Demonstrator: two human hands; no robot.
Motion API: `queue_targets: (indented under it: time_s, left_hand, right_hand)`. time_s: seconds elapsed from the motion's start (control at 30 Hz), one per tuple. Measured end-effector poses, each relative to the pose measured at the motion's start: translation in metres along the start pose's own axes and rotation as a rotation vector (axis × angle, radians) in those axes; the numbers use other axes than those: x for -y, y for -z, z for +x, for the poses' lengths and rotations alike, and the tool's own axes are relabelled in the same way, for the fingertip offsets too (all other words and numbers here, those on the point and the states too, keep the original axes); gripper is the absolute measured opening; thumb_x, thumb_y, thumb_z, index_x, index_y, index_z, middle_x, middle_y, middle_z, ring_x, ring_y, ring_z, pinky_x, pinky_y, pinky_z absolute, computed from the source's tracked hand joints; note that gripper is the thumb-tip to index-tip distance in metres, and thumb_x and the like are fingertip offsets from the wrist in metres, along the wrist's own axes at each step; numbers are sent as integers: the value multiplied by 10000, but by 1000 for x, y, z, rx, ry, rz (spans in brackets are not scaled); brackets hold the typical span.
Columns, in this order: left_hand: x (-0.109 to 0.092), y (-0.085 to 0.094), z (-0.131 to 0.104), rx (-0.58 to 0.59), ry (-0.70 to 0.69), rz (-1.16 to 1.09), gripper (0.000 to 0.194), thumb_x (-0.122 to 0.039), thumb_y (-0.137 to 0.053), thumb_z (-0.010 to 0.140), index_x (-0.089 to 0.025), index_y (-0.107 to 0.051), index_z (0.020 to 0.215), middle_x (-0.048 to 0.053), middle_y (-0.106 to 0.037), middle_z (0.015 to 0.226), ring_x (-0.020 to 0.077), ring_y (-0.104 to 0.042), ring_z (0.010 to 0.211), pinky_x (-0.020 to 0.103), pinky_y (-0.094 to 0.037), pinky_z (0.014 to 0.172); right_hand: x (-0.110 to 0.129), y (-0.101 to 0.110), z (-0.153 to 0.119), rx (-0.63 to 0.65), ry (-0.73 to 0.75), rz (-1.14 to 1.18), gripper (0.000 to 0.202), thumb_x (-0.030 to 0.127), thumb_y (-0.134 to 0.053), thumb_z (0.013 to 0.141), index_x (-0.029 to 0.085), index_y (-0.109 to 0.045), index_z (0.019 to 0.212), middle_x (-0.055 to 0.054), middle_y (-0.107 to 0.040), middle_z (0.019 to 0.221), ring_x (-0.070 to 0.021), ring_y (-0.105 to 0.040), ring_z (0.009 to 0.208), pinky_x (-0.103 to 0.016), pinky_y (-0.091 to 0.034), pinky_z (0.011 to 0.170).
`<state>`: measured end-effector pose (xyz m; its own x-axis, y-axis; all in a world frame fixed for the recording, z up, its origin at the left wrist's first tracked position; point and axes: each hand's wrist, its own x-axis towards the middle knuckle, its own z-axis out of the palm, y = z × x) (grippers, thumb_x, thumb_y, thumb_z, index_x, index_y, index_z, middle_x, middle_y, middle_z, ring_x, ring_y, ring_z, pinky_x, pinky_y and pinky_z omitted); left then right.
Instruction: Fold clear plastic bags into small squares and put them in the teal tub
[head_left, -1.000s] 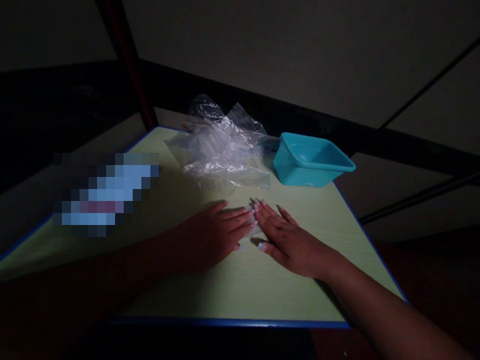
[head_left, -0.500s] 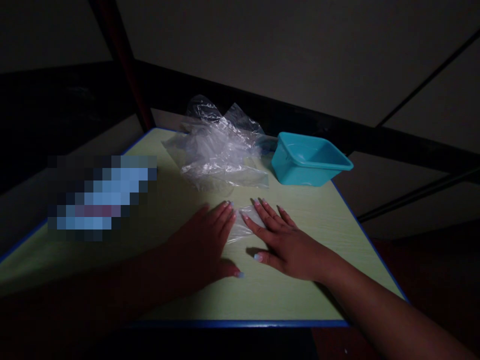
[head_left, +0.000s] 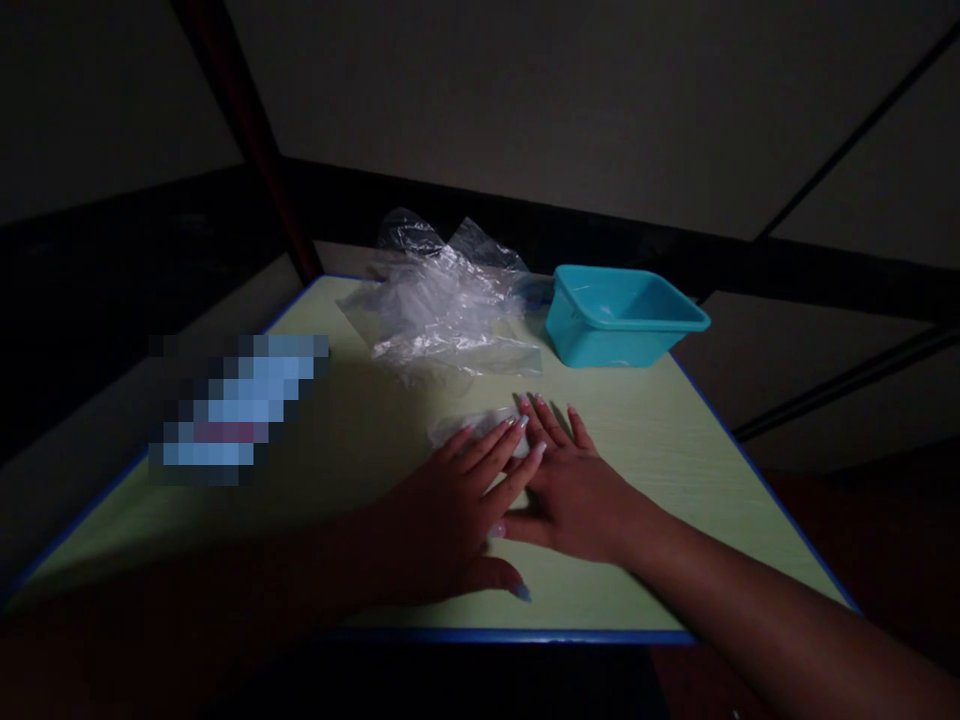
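Both hands lie low over the middle of the table. My left hand point(head_left: 469, 495) is flat with its fingers spread, its fingertips overlapping the fingers of my right hand. My right hand point(head_left: 574, 490) rests palm down on the table, fingers apart. Under and just beyond the fingertips is a small piece of clear plastic point(head_left: 450, 425), partly hidden by the hands. Farther back sits a crumpled heap of clear plastic bags point(head_left: 450, 305).
A turquoise bin point(head_left: 626, 345) stands at the back right of the pale green, blue-edged table point(head_left: 675, 470). A blurred, pixelated bluish object point(head_left: 247, 400) lies at the left. Behind the table is a dark wall.
My left hand has moved right, over the fingers of my right hand. More of the small plastic piece now shows beyond my left fingertips. The view has shifted slightly.
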<state>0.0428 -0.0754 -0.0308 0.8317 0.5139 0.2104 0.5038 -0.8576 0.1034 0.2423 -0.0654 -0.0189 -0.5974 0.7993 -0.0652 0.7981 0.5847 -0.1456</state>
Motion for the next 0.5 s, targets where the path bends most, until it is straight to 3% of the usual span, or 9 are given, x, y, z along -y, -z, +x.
queue_targets:
  time_s: [0.17,0.3,0.5]
  left_hand:
    - [-7,0,0,131,176,-14,933,-710,-378,890,3,-282,1484,329,-231,1536,442,-160,1448,582,-269,1131]
    - [-13,-3,-5,148,299,37,921,-724,-377,878,-35,-303,1485,341,-202,1541,500,-163,1425,646,-307,1073]
    - [-1,-11,-5,17,453,186,905,-682,-379,900,12,-271,1471,385,-264,1496,505,-255,1399,650,-309,1052]
  right_hand:
    - [2,-2,0,-60,15,22,818,698,-620,776,300,-426,1463,-172,-199,1590,-444,-102,1449,-697,-107,1108]
    - [2,-3,-1,-54,5,45,756,678,-617,793,304,-471,1434,-174,-153,1599,-454,-64,1443,-699,-92,1105]
    - [2,-4,1,-60,-34,69,882,629,-472,903,123,-156,1553,-254,-138,1565,-383,-39,1460,-664,-106,1128]
